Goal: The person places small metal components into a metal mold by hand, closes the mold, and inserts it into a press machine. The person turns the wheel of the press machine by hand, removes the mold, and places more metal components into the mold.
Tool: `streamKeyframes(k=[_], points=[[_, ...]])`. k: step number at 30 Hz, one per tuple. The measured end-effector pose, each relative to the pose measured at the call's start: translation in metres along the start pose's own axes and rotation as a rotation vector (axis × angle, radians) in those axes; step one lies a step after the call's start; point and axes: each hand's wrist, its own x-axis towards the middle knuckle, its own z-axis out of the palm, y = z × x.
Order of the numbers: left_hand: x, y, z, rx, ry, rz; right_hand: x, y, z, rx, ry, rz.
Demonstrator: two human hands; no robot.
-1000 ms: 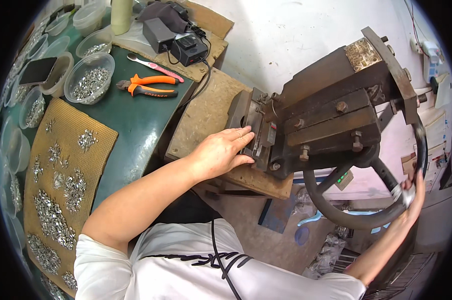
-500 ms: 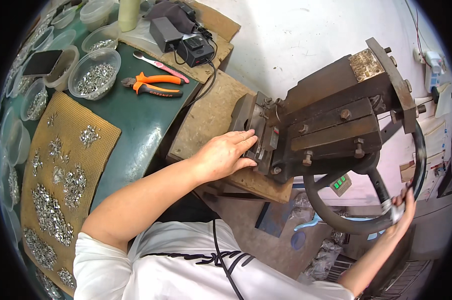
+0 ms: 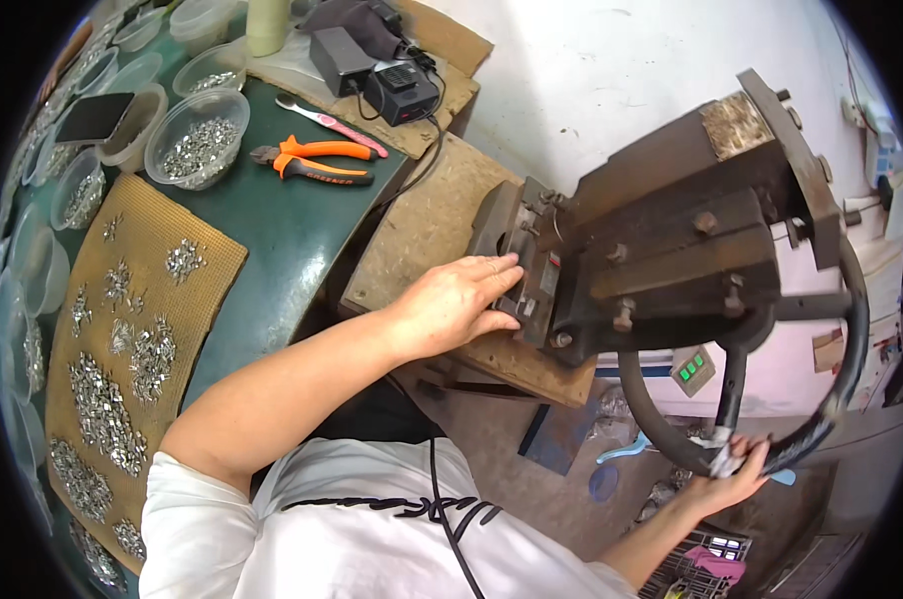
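Note:
My left hand (image 3: 456, 304) lies against the front of the die block (image 3: 531, 255) of a dark metal hand press (image 3: 671, 240). Its fingers are stretched out, with the thumb apart from them. Whether a small part sits under the fingertips is hidden. My right hand (image 3: 736, 477) is closed round the lower rim of the press's black handwheel (image 3: 849, 364), where a pale wrapping (image 3: 723, 459) covers the joint of rim and spoke.
On the green table (image 3: 262, 270), a tan mat (image 3: 207, 290) carries heaps of small metal parts (image 3: 107, 414). Orange-handled cutters (image 3: 317, 162), a toothbrush (image 3: 332, 125), black power adapters (image 3: 402, 92) and plastic tubs (image 3: 197, 140) lie beyond. The press stands on a wooden bench (image 3: 427, 215).
My right hand has swung the handwheel, moving its grip down and to the left, and the spokes have turned with it. My left hand stays at the die block. The view has shifted slightly.

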Motion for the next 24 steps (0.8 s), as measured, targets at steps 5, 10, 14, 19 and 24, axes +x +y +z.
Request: streamKeyframes(k=[5, 10, 14, 19, 24], points=[[0.002, 0.018, -0.006, -0.001, -0.044, -0.104, 0.053, -0.037, 0.004, -0.019, -0.186, 0.127], [0.008, 0.045, 0.003, 0.144, 0.074, -0.143, 0.062, -0.046, 0.0, 0.035, -0.265, 0.174], [0.006, 0.049, 0.0, 0.316, 0.009, -0.171, 0.04, -0.055, 0.01, -0.241, -0.166, 0.104], [-0.042, 0.041, -0.043, 0.317, 0.116, -0.165, -0.01, -0.066, 0.044, -0.65, -0.113, -0.824], [-0.143, 0.111, -0.133, 0.203, 0.113, -0.503, -0.112, -0.035, 0.119, 0.201, -0.701, -0.595]])
